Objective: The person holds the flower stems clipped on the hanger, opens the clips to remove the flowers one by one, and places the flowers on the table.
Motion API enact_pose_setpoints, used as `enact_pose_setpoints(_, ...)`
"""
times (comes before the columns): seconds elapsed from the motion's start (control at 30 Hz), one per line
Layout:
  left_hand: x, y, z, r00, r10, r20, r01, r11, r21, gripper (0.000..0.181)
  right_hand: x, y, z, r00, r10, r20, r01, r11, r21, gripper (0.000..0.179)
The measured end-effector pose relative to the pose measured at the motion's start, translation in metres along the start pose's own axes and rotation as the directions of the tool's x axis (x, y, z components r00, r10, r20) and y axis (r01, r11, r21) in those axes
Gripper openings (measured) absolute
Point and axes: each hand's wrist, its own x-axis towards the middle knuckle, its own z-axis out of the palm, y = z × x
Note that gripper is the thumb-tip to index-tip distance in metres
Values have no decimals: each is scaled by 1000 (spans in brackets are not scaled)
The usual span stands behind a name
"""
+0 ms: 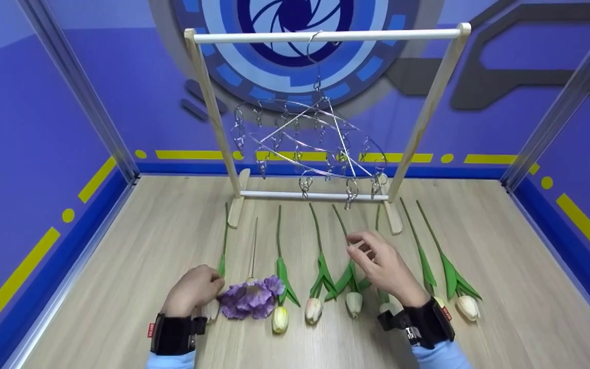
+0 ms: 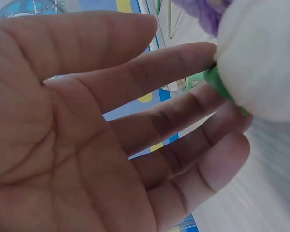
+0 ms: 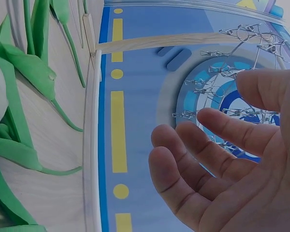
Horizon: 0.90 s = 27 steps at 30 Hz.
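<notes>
My left hand (image 1: 192, 291) is over the leftmost tulip, whose white bloom (image 1: 212, 309) shows partly beside the wrist. In the left wrist view its fingers (image 2: 159, 116) are loosely extended, with tips at the base of the white tulip bloom (image 2: 266, 58); the thumb stands apart. A purple ruffled flower (image 1: 251, 299) lies just right of that hand. My right hand (image 1: 387, 264) hovers above the tulips on the right, fingers relaxed and holding nothing. Below it lie a pale tulip (image 1: 354, 304) and another tulip (image 1: 387, 307) partly hidden by the wrist.
A wooden stand (image 1: 425, 113) at the back carries a round metal clip hanger (image 1: 320, 133), tilted, with several dangling clips. Also in the row are a yellow tulip (image 1: 280, 320), a pinkish tulip (image 1: 313, 310) and a cream tulip (image 1: 467, 307). Blue panels (image 1: 64, 128) enclose the table.
</notes>
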Motion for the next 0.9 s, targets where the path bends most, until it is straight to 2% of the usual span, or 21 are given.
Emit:
enact_pose_setpoints(0.1,-1,1,0,1000,-24,4,24,1000,-18,41,-1,1,-2,1000,-2,-3,2,1000,-2,22)
enact_pose_setpoints(0.3,-2,0,-2,999,-32,-10,32,999,-14,24,-5,5,-5,1000,2,-12,-2,1000,-14,22)
enact_pose_setpoints(0.47,-1,-3,-2,999,-51,-2,51,999,-8,27,-8,10,-7,1000,12,-20,-13,999,-30,21)
enact_pose_setpoints(0.63,-1,-3,-5,1000,-31,1,31,999,21,15,-13,16,-10,1000,16,-26,-17,999,-50,20)
enact_pose_setpoints(0.77,-3,1,-9,999,-16,-30,16,1000,19,25,-16,22,-14,999,29,-31,-30,998,-61,20)
enact_pose_setpoints(0.9,-9,11,-14,996,0,-91,0,1000,-2,30,-19,26,-20,997,58,-42,-61,995,-81,18)
